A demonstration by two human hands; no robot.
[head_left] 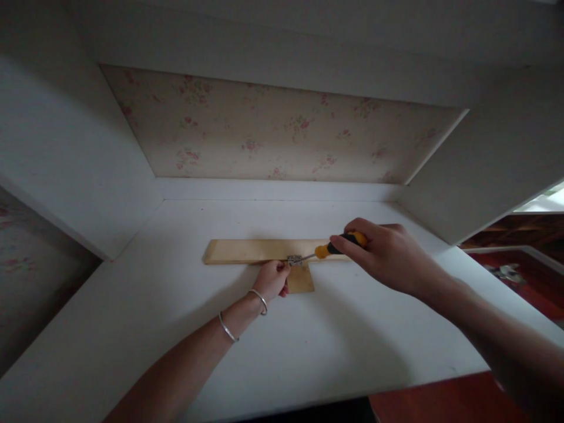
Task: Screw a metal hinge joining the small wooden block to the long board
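Observation:
A long pale wooden board [247, 250] lies flat on the white desktop. A small metal hinge [294, 259] sits at its near edge, where a short wooden piece [302, 279] meets it. My right hand [379, 249] is closed around the yellow and black handle of a screwdriver [337, 244]. The shaft points left, and its tip is at the hinge. My left hand [273, 278], with two silver bangles on the wrist, is pinched at the hinge's left side beside the short piece. What lies between its fingertips is too small to make out.
The white desktop [273, 364] stretches around the boards. White side panels [476, 153] stand left and right, and floral wallpaper [264, 129] covers the back. Beyond the desk's near right edge is a red surface [432, 399].

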